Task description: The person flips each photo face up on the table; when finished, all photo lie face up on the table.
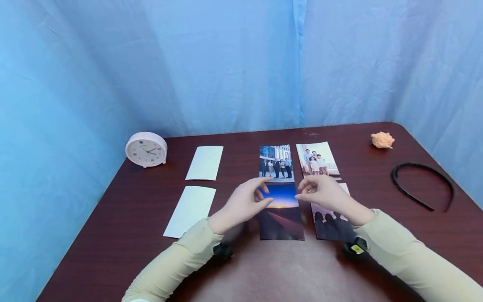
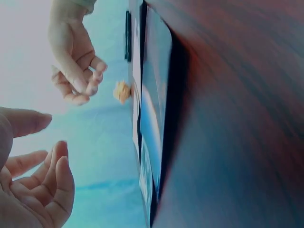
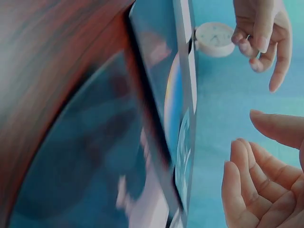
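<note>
My left hand (image 1: 247, 200) hovers over the left side of a sunset road photo (image 1: 281, 224), thumb and fingers loosely bent and apart, holding nothing. Facing it, my right hand (image 1: 320, 193) hangs above the gap between that photo and a pink photo with dark shoes (image 1: 330, 228), also holding nothing. In the left wrist view both hands are raised off the photos. Behind the sunset photo lies a group photo of people in business clothes (image 1: 276, 167), and to its right a family photo (image 1: 318, 157). My right hand and forearm partly cover the pink photo.
Two blank white cards (image 1: 205, 163) lie one behind the other on the left of the dark wooden table (image 1: 124, 235). A white alarm clock (image 1: 146, 149) stands at the back left. On the right are a black headband (image 1: 422, 165) and a crumpled peach-coloured ball (image 1: 382, 140). Blue curtains (image 1: 226, 63) surround the table.
</note>
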The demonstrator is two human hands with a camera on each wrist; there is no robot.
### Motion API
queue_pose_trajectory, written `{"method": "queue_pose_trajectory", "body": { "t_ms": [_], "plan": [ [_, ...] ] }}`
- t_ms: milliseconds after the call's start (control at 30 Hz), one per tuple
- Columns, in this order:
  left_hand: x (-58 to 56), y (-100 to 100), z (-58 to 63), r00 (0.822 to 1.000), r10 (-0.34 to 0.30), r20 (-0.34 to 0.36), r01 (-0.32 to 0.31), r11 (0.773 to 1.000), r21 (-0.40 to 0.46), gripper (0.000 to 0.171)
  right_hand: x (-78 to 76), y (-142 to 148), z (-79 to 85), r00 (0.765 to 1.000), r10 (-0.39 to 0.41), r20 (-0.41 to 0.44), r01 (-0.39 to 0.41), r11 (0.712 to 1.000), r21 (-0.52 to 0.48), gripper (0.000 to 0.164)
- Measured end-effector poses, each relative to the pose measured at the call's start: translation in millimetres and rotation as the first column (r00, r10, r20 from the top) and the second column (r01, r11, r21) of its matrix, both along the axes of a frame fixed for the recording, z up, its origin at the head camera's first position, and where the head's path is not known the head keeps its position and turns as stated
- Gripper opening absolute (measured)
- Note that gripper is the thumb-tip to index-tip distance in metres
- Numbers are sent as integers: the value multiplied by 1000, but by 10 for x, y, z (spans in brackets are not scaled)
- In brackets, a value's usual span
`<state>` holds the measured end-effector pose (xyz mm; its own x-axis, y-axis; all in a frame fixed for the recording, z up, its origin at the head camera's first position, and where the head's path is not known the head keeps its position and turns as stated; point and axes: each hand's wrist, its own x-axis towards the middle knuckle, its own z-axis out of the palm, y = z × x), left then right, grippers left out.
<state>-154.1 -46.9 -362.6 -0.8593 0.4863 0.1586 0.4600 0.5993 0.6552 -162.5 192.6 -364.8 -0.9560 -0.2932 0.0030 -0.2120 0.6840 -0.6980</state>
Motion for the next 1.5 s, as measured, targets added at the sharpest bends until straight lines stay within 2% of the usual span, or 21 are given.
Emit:
{"method": "queue_pose_trajectory", "body": {
  "t_ms": [167, 333, 500, 600, 700, 833, 967, 1133, 1233, 1367, 1500],
  "plan": [
    [-14, -255, -18, 997, 41, -62, -40, 999, 2, 50, -20, -240, -28, 999, 48, -6, -48, 997, -62, 23],
    [-12, -581, -45, 991, 25, -133, -24, 1000, 6, 51, -35, -481, -61, 992, 116, -51, -120, 989, -91, 25],
    [16, -966, -96, 991, 25, -131, -26, 1000, -2, 57, -40, -710, -92, 978, 199, -68, -206, 971, -123, 24],
    [38, -1179, -133, 991, 52, -125, -55, 998, -16, 60, -38, -847, -104, 971, 235, -43, -239, 961, -137, 24],
    [69, -1368, -166, 988, 87, -124, -95, 993, -65, 66, -30, -986, -108, 964, 264, -20, -265, 957, -118, 26],
    [125, -1600, -214, 987, 129, -95, -145, 973, -178, 74, -10, -1183, -116, 951, 310, 0, -308, 948, -83, 29],
    [186, -1790, -234, 987, 151, -50, -158, 956, -247, 80, 10, -1361, -136, 935, 353, 29, -350, 934, -74, 34],
    [236, -1975, -234, 991, 132, -1, -127, 952, -277, 86, 11, -1514, -133, 922, 375, 90, -370, 926, -75, 43],
    [250, -2057, -240, 991, 128, 25, -114, 942, -315, 91, -13, -1577, -132, 916, 382, 120, -378, 924, -56, 46],
    [252, -2117, -261, 987, 138, 79, -103, 933, -344, 96, -55, -1651, -127, 910, 385, 153, -383, 923, -42, 48],
    [219, -2125, -292, 981, 130, 145, -72, 934, -350, 101, -79, -1710, -125, 904, 386, 181, -389, 921, -25, 49]
  ]
}}
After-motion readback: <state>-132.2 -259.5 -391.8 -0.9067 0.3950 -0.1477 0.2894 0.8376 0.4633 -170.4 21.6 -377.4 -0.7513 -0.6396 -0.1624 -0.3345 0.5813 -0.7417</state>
